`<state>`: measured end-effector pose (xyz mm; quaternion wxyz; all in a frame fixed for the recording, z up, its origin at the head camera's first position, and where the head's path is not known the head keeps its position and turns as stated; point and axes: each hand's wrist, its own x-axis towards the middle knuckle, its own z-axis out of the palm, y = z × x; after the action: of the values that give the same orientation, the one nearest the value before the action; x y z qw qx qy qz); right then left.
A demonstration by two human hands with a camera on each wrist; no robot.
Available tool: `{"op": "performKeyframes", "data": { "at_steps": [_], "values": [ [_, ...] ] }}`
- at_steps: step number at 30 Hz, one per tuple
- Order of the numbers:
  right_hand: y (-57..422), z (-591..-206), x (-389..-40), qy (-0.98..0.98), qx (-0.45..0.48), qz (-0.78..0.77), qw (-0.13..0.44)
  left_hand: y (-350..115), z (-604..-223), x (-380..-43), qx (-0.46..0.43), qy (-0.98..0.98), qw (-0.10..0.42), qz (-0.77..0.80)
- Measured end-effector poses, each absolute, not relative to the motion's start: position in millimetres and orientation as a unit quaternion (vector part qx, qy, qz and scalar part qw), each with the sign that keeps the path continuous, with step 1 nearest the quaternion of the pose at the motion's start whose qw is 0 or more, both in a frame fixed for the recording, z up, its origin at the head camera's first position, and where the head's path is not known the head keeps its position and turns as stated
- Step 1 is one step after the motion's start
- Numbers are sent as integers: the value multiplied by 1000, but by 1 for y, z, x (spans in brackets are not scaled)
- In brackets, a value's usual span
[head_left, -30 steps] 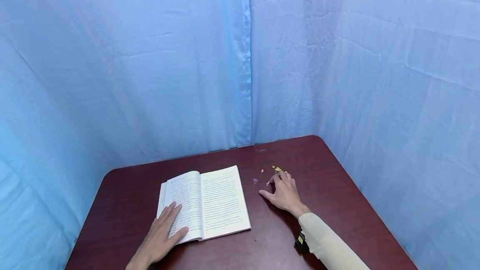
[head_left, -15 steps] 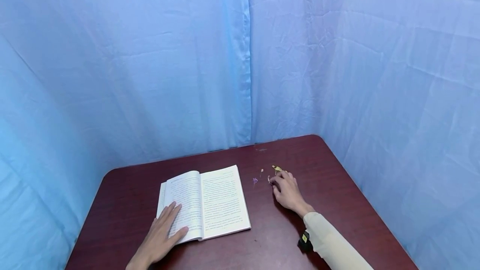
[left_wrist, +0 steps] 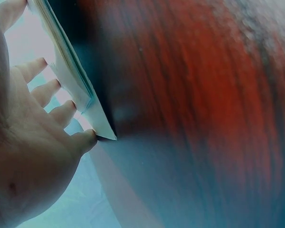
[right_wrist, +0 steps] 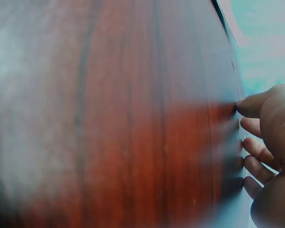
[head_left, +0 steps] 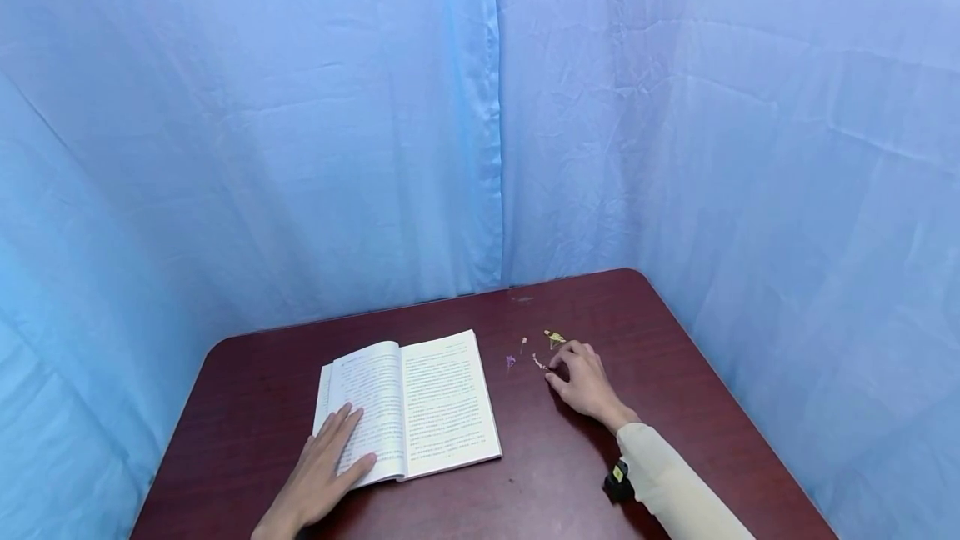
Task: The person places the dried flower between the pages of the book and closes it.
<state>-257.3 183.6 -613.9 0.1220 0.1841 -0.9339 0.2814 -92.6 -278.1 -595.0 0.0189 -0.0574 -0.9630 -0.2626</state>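
Note:
An open book (head_left: 442,407) with printed pages lies on the dark red table (head_left: 247,407). My left hand (head_left: 318,469) rests on its left page, fingers spread; the left wrist view shows the fingers along the book's edge. To the right of the book, my right hand (head_left: 585,382) is low over the table with bent fingers, thumb and index apart. Their tips are right at the lower end of a pale pinkish flower sprig (head_left: 539,362). In the right wrist view the fingertips (right_wrist: 249,145) meet the tabletop. A yellow flower sprig (head_left: 554,337) lies just beyond the right hand.
A purple flower sprig (head_left: 511,362) and a small pale orange flower (head_left: 523,342) lie between the book and the right hand. Blue curtains (head_left: 300,148) hang behind and beside the table. A black device (head_left: 618,482) sits by the right wrist under a cream sleeve (head_left: 675,482).
My right hand has shifted a little to the right, uncovering more of the yellow sprig. The pale sprig now shows at a different slant, more of it in view. My left hand has stayed put.

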Motion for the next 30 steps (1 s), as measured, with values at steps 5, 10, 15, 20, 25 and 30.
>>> {"op": "performKeyframes", "data": {
  "at_steps": [5,10,15,20,25,30],
  "values": [
    [188,-613,-259,-939,181,271,109,-278,-594,-93,-55,-962,9,-268],
    [191,-612,-260,-940,181,266,112,-278,-593,-94,-52,-962,4,-268],
    [193,-613,-260,-940,188,256,121,-278,-593,-94,-49,-963,-1,-266],
    [192,-612,-261,-944,189,245,115,-277,-592,-94,-44,-963,-6,-265],
    [191,-611,-260,-949,184,236,95,-276,-590,-93,-46,-963,0,-267],
    [189,-615,-261,-951,187,222,105,-275,-590,-92,-45,-964,1,-263]
  ]
}}
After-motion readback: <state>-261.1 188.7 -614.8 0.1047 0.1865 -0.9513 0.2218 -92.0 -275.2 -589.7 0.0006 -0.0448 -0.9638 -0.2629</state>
